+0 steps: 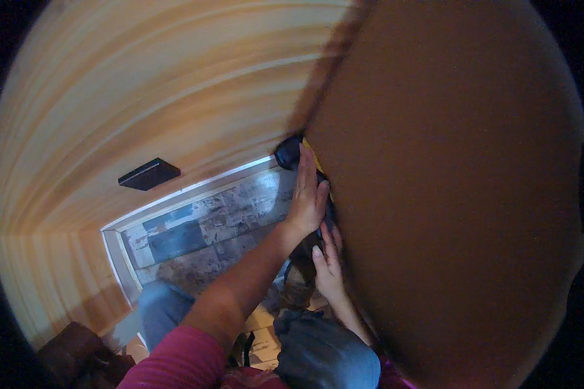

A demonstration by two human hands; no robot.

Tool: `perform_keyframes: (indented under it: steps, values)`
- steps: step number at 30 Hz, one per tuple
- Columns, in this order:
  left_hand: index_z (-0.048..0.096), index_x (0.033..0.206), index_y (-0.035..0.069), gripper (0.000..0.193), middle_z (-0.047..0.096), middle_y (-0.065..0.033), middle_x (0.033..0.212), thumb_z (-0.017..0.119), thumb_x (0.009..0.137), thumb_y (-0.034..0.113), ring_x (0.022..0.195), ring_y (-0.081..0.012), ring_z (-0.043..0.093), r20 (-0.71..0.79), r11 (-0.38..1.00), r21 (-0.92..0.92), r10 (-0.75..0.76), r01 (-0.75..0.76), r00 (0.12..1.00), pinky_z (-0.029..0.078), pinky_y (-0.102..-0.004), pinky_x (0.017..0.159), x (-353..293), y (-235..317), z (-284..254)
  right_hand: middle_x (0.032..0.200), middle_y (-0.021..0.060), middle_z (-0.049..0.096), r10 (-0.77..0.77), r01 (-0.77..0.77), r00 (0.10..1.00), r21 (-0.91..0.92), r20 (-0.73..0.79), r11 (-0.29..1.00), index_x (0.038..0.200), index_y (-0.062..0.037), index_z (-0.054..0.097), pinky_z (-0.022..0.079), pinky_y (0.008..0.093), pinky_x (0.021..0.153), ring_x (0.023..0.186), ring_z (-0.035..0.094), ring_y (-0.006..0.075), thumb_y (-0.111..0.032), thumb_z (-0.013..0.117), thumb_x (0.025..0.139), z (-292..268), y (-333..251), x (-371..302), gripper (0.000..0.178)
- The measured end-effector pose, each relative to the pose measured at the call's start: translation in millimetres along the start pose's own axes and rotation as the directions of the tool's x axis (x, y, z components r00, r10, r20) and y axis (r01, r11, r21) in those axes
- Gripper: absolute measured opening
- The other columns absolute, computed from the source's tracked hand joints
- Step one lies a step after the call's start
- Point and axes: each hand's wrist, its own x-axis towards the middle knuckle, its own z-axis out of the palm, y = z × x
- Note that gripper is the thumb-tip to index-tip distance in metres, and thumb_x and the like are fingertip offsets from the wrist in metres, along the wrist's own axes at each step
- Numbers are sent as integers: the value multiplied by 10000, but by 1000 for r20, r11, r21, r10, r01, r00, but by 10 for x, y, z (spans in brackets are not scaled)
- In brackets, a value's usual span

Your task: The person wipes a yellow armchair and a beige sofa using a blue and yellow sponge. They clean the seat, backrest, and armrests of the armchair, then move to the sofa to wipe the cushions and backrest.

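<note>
Closest in, your blue denim-clad knee (328, 350); just past it, your right hand (329, 267), fingers up along the left edge of the broad, flat brown panel (448, 194), its grip hidden, so no telling. Farther up that edge, your left hand (307, 204), fingers straight; can't tell whether it grasps anything. Here's the key: the narrow yellow strip (314, 155) lies just right of those fingers, long axis along the panel edge, left hand nearer. The rounded black object (287, 154) sits left of the fingertips, by the grey patchwork floor's (175, 240) far right corner. The panel blocks the right side; beyond, the flat black plate (149, 175) on the wood-grain wall (143, 97).
</note>
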Motion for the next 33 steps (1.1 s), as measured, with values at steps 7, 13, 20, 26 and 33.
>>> perform_keyframes:
  steps: [7,13,20,26,33]
  values:
    - [56,1605,-12,821,-21,-266,1668,278,1054,555,1549,-416,13,-164,934,-137,307,-330,938,46,-490,1242,638,1127,-292,1566,262,350,-322,318,947,143,3,937,1533,6,383,198,501,1201,1470,268,409,-209,509,955,-424,-442,-94,629]
    - [9,1609,6,845,-65,-335,1639,351,1038,525,1533,-478,7,-254,920,26,385,-391,887,64,-523,1224,635,691,-11,1543,287,363,-209,199,973,-102,-97,975,1524,17,389,273,507,1170,1395,380,454,-190,538,959,-265,-245,-54,619]
    - [26,1600,-14,816,20,-316,1648,493,966,199,1528,-474,70,-241,968,-37,232,-247,942,96,-522,1230,317,265,133,1550,279,358,-180,169,977,-99,-116,981,1508,11,406,251,498,1195,1421,358,443,-131,500,989,-73,61,-29,546]
    - [90,1567,-69,769,126,-300,1634,538,1011,216,1523,-433,148,-29,992,-8,-124,124,992,141,-456,1242,-262,-108,118,1530,271,385,38,-49,992,-86,-123,995,1472,-1,452,271,464,1193,1425,367,411,-173,520,1005,168,135,-96,502]
    - [520,1381,-43,540,506,-247,1376,680,937,220,1280,-422,453,85,959,278,-76,50,993,350,-472,1112,-123,317,-712,1471,237,476,269,-208,950,326,-156,922,1452,20,447,396,416,1116,1332,489,327,-150,532,1029,269,113,85,464]
